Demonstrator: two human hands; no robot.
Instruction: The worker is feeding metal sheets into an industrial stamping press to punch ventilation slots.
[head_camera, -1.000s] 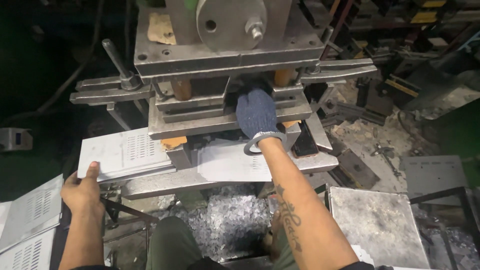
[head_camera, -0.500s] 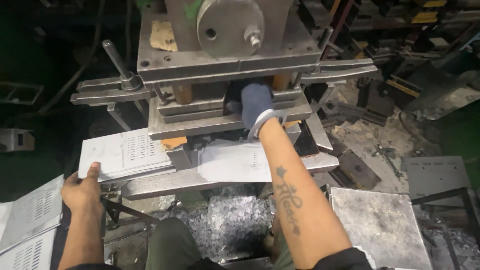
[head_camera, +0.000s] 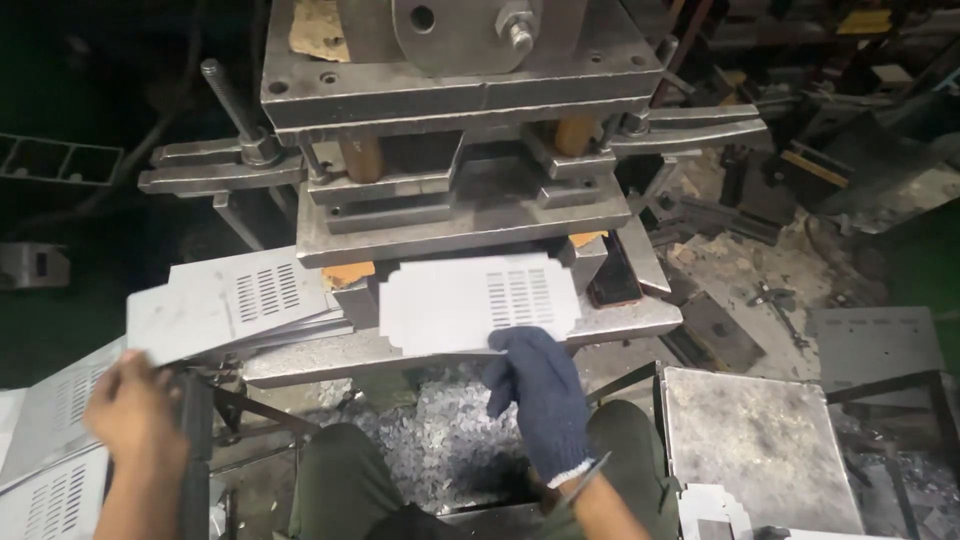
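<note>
Gloved right hand (head_camera: 540, 400) out (with sheet (head_camera: 475, 300))

Steel press bed (head_camera: 610, 325), grey and scuffed, carries a pale slotted sheet blank (head_camera: 478, 300) lying flat at its front edge, partly under the die block (head_camera: 460, 215). Stack of slotted sheets (head_camera: 230, 305) rests on the bed's left end, overhanging it. Floor (head_camera: 740, 265) (dirty, dark) holds metal scrap shavings (head_camera: 440, 450) below the bed, and loose metal offcuts (head_camera: 720, 330) at right.

Gloved right hand (head_camera: 538, 392) pinching, bare left hand (head_camera: 135, 414) gripping
</note>
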